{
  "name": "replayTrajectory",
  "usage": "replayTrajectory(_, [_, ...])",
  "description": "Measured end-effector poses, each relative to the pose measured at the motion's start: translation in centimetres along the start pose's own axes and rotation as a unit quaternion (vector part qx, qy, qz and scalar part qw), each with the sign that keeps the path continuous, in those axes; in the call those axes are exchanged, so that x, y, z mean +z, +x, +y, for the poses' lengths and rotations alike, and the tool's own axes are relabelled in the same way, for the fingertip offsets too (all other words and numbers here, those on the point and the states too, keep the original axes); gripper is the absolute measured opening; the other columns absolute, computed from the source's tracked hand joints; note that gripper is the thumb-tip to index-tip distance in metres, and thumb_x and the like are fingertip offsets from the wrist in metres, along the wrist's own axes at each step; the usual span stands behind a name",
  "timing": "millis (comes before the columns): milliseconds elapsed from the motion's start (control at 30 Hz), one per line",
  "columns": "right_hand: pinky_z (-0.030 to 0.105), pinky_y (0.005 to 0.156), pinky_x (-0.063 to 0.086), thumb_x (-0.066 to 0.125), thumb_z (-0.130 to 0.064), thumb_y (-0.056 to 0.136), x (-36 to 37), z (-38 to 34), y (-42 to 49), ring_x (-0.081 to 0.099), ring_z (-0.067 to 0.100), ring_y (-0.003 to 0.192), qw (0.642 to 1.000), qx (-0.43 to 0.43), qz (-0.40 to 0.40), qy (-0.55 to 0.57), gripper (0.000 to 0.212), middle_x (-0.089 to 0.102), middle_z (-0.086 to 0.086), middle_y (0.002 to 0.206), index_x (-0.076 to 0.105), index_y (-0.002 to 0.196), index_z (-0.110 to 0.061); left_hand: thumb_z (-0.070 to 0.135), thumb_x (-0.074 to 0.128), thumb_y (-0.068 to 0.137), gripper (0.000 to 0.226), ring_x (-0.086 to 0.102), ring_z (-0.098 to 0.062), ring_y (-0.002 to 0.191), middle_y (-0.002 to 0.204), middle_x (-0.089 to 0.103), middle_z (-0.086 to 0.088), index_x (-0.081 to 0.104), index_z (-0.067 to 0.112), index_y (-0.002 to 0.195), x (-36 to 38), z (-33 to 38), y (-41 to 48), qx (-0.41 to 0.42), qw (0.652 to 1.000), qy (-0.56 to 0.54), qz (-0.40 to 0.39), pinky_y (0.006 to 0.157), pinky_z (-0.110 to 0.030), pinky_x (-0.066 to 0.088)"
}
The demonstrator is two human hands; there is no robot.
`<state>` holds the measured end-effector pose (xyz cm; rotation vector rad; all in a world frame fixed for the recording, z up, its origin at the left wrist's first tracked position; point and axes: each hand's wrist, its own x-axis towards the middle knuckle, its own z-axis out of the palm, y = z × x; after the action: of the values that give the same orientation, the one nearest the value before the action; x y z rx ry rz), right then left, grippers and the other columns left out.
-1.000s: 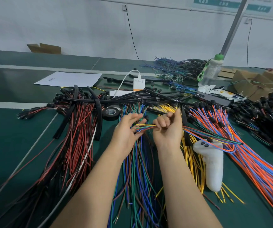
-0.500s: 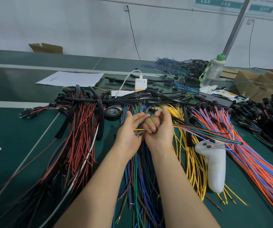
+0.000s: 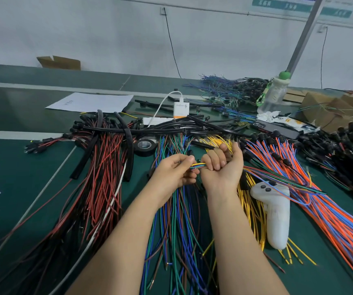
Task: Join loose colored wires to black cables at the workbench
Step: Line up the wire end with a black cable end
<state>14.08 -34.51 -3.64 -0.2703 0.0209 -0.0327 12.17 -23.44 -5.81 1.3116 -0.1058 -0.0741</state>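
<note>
Gripping a small wire bundle above the bench: right hand fisted around it, left hand pinching its tips (yellow, green, blue); black cables lie at 12 o'clock.

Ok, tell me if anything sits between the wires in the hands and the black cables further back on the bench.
Nothing solid blocks the way. The left hand and right hand hold the small wire bundle in the air; between it and the black cables lie only the loose green and blue wires, flat on the bench.
</note>
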Motion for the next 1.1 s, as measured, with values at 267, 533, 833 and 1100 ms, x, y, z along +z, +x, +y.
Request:
replayTrajectory(267, [0.018, 0.032, 0.017, 0.041, -0.038, 0.1, 0.01, 0.35, -0.01, 0.02, 0.006, 0.029, 0.998, 0.012, 0.018, -0.055, 0.042, 0.024, -0.008, 0.038, 0.046, 0.065, -0.013, 0.019, 0.053, 0.096, 0.017, 0.059, -0.006, 0.053, 0.063, 0.066, 0.0, 0.062, 0.01, 0.084, 0.11, -0.11, 0.11, -0.006, 1.0, 0.026, 0.011, 0.052, -0.017, 0.05])
replayTrajectory(533, [0.018, 0.032, 0.014, 0.036, -0.04, 0.1, -0.18, 0.14, 0.13, 0.02, 0.006, 0.028, 1.0, 0.008, 0.007, -0.012, 0.047, 0.025, -0.007, 0.036, 0.047, 0.064, -0.012, 0.025, 0.049, 0.098, 0.022, 0.061, -0.008, 0.053, 0.064, 0.068, -0.004, 0.058, 0.01, 0.086, -0.22, 0.64, -0.32, -0.06, 0.998, -0.028, -0.006, 0.049, -0.017, 0.051])
replayTrajectory(833, [0.018, 0.03, 0.018, 0.037, -0.043, 0.1, -0.42, 0.28, -0.01, 0.021, 0.007, 0.029, 0.993, 0.018, 0.015, 0.117, 0.047, 0.024, -0.007, 0.039, 0.048, 0.069, -0.01, 0.027, 0.06, 0.081, 0.022, 0.063, -0.008, 0.061, 0.072, 0.067, -0.004, 0.059, 0.01, 0.094, -0.37, 0.71, -0.58, -0.072, 0.98, -0.166, -0.084, 0.056, -0.016, 0.054])
replayTrajectory(1100, [0.018, 0.03, 0.02, 0.039, -0.042, 0.1, -0.55, 0.58, -0.1, 0.022, 0.007, 0.03, 0.994, 0.026, 0.025, 0.105, 0.044, 0.025, -0.007, 0.04, 0.048, 0.071, -0.01, 0.015, 0.05, 0.094, 0.01, 0.06, -0.006, 0.057, 0.066, 0.064, 0.0, 0.058, 0.008, 0.097, -0.09, 0.29, -0.32, -0.05, 0.988, -0.13, -0.061, 0.055, -0.016, 0.052])
